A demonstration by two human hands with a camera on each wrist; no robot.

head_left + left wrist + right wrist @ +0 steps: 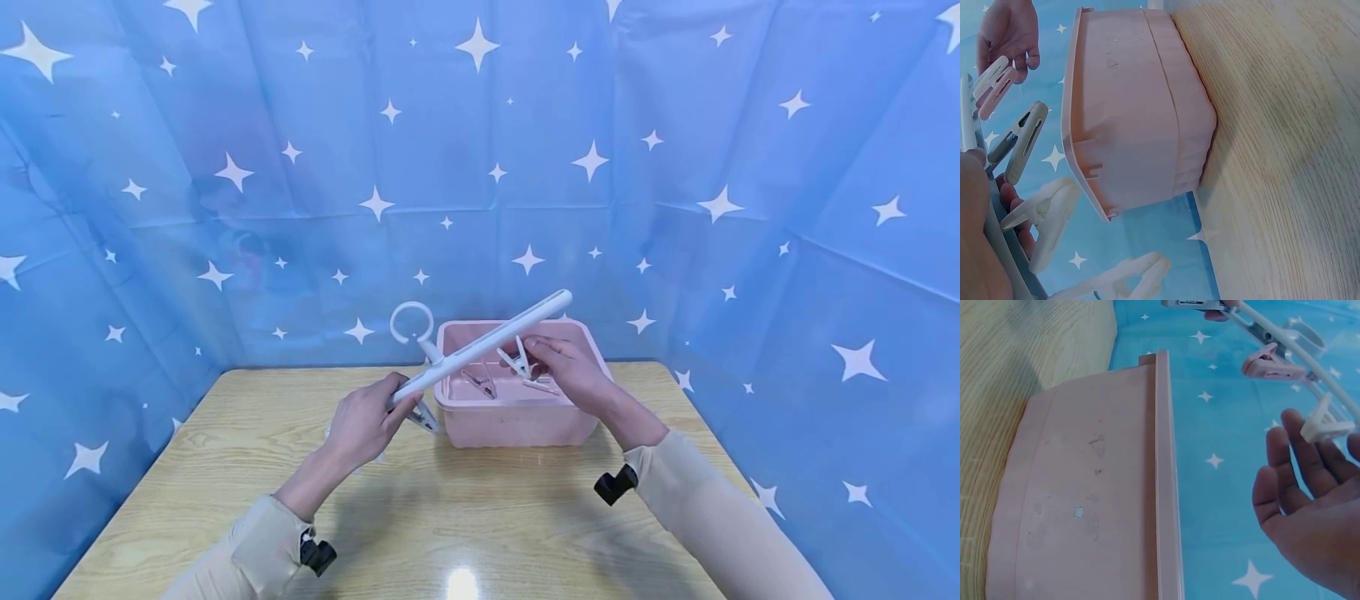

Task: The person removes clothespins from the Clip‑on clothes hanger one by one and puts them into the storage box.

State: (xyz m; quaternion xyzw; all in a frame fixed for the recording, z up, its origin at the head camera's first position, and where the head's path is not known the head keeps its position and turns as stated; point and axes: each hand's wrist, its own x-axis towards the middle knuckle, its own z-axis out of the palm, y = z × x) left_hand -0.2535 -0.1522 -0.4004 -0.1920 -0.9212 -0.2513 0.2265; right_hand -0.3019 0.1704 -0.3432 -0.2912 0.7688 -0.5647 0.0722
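Note:
My left hand (367, 421) grips one end of a white clip hanger (487, 343), which slants up to the right and has a ring-shaped hook (411, 305). A grey clip (1025, 144) and a white clip (1050, 219) hang by the left fingers. At the hanger's farther half, my right hand (566, 367) pinches another white clip (517, 360) between thumb and forefinger, its other fingers loosely bent. The thumb is partly cut off in the right wrist view. Between the hands hangs a pink clip (1272, 364).
Below the hanger's raised end, a pink plastic bin (517, 427) stands at the back of the wooden table (480, 500). Something slim and pale lies inside it. A blue star-printed curtain (450, 167) closes off the back and sides.

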